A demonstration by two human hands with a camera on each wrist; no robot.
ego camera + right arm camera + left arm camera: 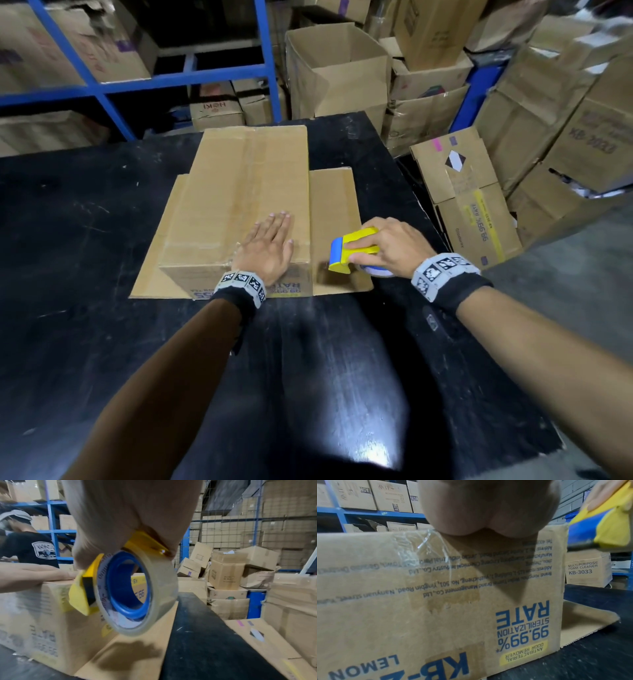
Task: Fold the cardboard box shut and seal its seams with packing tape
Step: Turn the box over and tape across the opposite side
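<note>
- Head view: the cardboard box [239,202] stands on the black table [85,222]; the left hand [269,245] lies flat on its top, fingers straight. The right hand [390,245] grasps the yellow-blue tape dispenser [352,250] just beside the box, above a side flap [337,219].
- Left wrist view: old clear tape [426,545] wrinkles on the box edge.
- Right wrist view: the tape roll [137,592] sits in the dispenser.

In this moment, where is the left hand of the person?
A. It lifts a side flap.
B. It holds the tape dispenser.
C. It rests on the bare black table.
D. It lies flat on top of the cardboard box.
D: in the head view the left hand lies flat with straight fingers on top of the cardboard box, while the right hand grips the tape dispenser.
</note>
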